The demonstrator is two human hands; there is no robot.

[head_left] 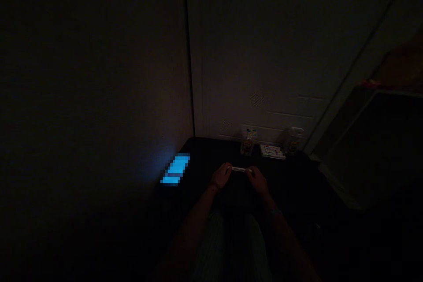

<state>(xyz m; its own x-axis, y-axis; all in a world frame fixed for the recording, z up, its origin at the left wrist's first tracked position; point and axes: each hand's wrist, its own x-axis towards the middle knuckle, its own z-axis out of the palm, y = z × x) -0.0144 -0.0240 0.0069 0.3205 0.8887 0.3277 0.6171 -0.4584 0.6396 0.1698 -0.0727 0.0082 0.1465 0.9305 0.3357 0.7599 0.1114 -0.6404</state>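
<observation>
The room is very dark. My left hand (220, 176) and my right hand (257, 180) are held together over a dark table (205, 150), each pinching one end of a small pale flat strip (239, 169) stretched between them. Both hands have their fingers curled on the strip. What the strip is cannot be made out. My forearms reach in from the bottom of the view above my lap.
A glowing blue screen (176, 170) lies on the table to the left of my hands. Against the wall at the back stand two small packages (247, 141) (293, 140) and a flat printed box (272, 151). A dark piece of furniture (373, 150) stands at the right.
</observation>
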